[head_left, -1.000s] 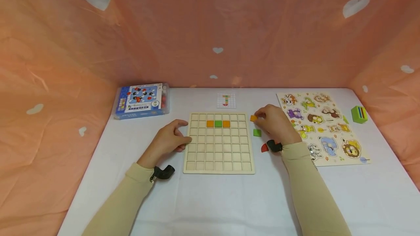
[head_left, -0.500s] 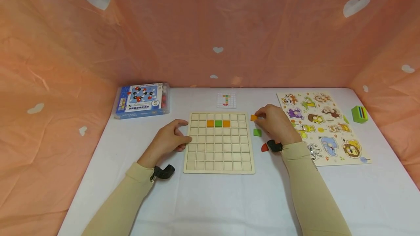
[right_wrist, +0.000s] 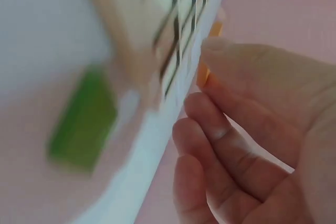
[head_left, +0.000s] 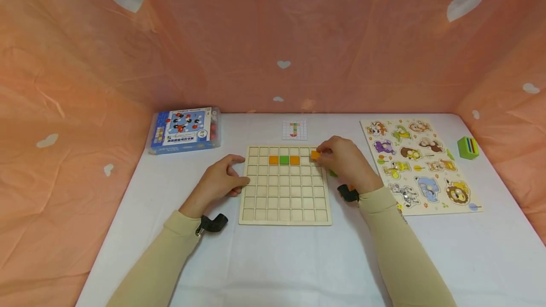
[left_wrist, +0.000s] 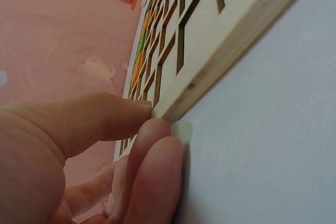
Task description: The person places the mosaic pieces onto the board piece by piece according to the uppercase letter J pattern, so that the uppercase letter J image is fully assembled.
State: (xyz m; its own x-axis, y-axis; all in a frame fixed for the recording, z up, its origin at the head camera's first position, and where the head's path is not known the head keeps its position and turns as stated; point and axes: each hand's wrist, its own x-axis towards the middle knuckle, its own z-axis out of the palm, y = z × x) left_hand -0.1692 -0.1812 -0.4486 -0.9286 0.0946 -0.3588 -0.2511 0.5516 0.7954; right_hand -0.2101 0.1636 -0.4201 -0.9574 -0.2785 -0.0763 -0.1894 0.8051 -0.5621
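Observation:
A pale wooden grid board (head_left: 285, 223) lies flat on the table, with an orange, a green and another orange square tile set in a row near its far side. At the board's left edge rests my left hand (head_left: 216, 181), its thumb over the rim and its index finger touching farther up; the other fingers curl beside the edge. My right hand (head_left: 345, 162) pinches an orange square tile (head_left: 315, 155) between thumb and fingertips, over the board's far right part. A green tile (right_wrist: 84, 121) lies right of the board, mostly hidden under that hand in the head view.
Behind the board lies a small grid card (head_left: 295, 130) with a coloured J pattern. A boxed molecule set (head_left: 185, 130) stands back left. To the right are an animal puzzle board (head_left: 420, 167) and a green striped block (head_left: 468, 148).
My right hand has moved left with the orange tile, from beside the board to over its right part. The left hand stays at the edge.

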